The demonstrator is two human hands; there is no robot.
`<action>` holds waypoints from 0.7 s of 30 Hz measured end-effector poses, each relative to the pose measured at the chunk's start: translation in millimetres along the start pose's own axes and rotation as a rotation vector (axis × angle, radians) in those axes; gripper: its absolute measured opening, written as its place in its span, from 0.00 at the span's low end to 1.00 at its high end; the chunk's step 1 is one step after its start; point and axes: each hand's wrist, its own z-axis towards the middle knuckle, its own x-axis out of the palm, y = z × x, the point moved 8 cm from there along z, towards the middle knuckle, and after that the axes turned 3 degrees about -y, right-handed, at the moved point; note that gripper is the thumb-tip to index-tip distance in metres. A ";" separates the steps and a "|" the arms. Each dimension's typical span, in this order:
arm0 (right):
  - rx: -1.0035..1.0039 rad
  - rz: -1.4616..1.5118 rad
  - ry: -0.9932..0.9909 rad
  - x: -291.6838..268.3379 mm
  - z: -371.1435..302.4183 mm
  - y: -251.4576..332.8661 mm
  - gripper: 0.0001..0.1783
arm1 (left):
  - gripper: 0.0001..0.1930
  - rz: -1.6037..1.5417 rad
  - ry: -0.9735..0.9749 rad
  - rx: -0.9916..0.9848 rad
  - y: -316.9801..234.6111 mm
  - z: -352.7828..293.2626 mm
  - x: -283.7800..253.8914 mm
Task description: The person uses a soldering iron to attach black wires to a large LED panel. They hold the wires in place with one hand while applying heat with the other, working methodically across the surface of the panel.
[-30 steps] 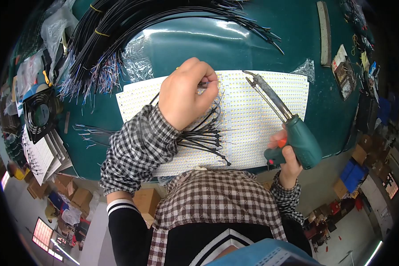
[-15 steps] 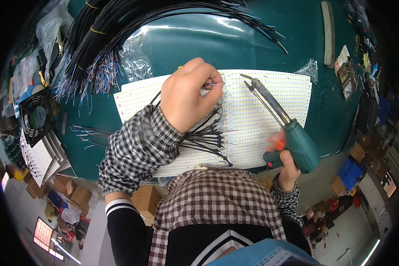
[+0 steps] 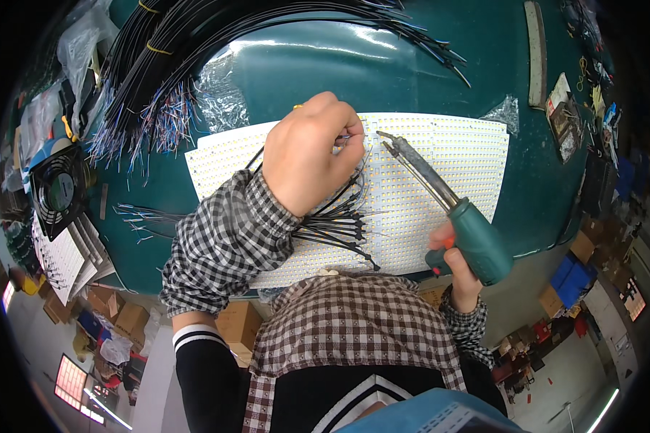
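My right hand (image 3: 461, 263) grips a green soldering gun (image 3: 484, 242) by its trigger handle. Its metal tip points up and left, a short way right of my left fingers. My left hand (image 3: 314, 148) is closed in a pinch on a thin black cable (image 3: 255, 157), which shows behind the wrist; the pinched end is mostly hidden by the fingers. Both hands are over white LED boards (image 3: 440, 166) covered with rows of small yellowish chips. Several black cables (image 3: 339, 229) lie across the boards under my left forearm, their ends near the middle strip.
A big bundle of black cables (image 3: 152, 58) with stripped coloured ends lies at the back left. A black fan (image 3: 59, 189) stands at the left beside stacked boards (image 3: 72, 252). At the right are a grey bar (image 3: 535, 54) and a small worn box (image 3: 563, 119) on the green table.
The soldering gun has moved left, bringing its tip closer to my left fingers. My left hand has barely shifted and keeps its pinch.
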 end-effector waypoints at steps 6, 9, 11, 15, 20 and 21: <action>-0.044 0.017 0.042 -4.0 -1.4 -9.7 0.27 | 0.05 -0.001 0.013 -0.013 -0.8 -0.4 -0.4; -0.028 -0.003 0.041 -2.4 -0.7 -7.9 0.27 | 0.05 0.009 0.013 -0.021 -0.9 -0.1 0.0; -0.019 -0.018 0.046 -1.3 0.3 -6.9 0.27 | 0.05 0.011 0.014 -0.019 -1.1 0.0 0.3; -0.003 -0.029 0.040 1.2 2.0 -4.4 0.27 | 0.05 0.008 0.016 -0.015 -1.2 0.7 1.0; -0.010 -0.036 0.047 2.4 3.4 -4.5 0.27 | 0.05 0.018 0.019 -0.016 -1.9 0.6 -0.1; -0.014 -0.036 0.041 1.8 2.8 -5.8 0.28 | 0.05 0.019 0.018 -0.017 -2.1 0.7 0.0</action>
